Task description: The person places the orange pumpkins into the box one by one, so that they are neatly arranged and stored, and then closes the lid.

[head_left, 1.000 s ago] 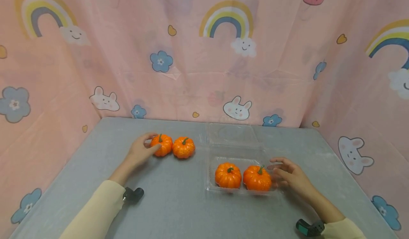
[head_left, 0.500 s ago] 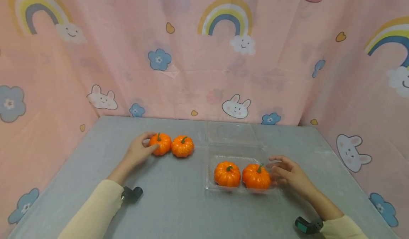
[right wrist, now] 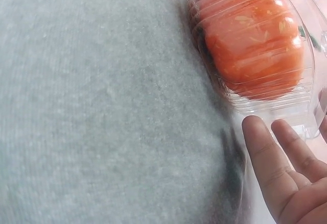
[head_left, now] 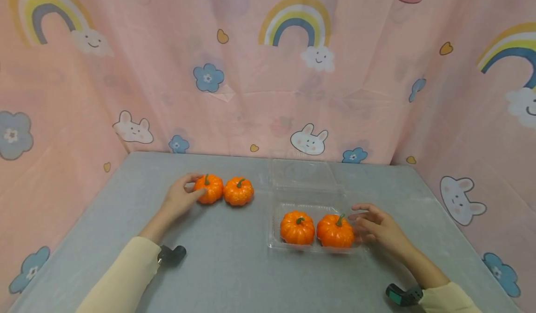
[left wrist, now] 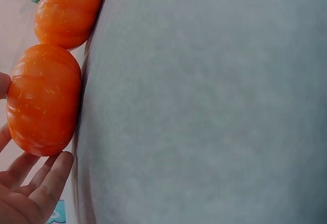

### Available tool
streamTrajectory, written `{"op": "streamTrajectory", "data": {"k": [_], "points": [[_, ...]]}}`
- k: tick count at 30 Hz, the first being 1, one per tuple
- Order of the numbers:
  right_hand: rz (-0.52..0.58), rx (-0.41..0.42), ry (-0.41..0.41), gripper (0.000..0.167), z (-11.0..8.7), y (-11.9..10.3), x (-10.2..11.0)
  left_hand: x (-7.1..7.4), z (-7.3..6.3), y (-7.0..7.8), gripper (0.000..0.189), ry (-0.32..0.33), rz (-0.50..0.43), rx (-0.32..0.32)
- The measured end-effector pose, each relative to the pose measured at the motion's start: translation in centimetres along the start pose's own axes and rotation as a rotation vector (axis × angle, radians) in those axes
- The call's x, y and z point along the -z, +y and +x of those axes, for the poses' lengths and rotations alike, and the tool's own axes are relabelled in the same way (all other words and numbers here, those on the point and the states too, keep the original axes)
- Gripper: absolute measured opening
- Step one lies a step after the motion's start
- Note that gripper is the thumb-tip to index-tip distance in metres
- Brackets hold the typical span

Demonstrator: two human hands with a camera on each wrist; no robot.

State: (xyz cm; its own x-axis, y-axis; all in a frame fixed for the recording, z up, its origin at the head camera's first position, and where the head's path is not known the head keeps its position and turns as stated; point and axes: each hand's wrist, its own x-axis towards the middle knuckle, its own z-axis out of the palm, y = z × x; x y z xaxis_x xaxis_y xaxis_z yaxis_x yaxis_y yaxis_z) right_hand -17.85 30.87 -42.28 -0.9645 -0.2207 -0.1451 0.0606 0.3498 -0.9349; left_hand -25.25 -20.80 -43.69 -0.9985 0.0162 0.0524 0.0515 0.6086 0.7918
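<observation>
The left hand [head_left: 177, 200] holds the leftmost orange pumpkin [head_left: 211, 190] on the counter [head_left: 226, 266] while the right hand [head_left: 382, 229], fingers extended, is beside the clear container [head_left: 318, 207].

Cream sleeves [head_left: 125, 276], dark wrist devices [head_left: 171, 256]

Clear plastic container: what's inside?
Two orange pumpkins sit side by side in its base, a left one and a right one, each with a green stem. The pumpkins cover the container floor directly beneath them, so anything under there can't be seen.
</observation>
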Motion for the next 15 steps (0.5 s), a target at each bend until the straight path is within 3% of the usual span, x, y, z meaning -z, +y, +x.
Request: {"op": "streamTrajectory", "data": {"k": [15], "points": [[-0.054, -0.017, -0.022, 0.047, 0.0, -0.5, 0.2, 0.8, -0.3, 1.3, 0.047, 0.04, -0.027, 0.018]]}}
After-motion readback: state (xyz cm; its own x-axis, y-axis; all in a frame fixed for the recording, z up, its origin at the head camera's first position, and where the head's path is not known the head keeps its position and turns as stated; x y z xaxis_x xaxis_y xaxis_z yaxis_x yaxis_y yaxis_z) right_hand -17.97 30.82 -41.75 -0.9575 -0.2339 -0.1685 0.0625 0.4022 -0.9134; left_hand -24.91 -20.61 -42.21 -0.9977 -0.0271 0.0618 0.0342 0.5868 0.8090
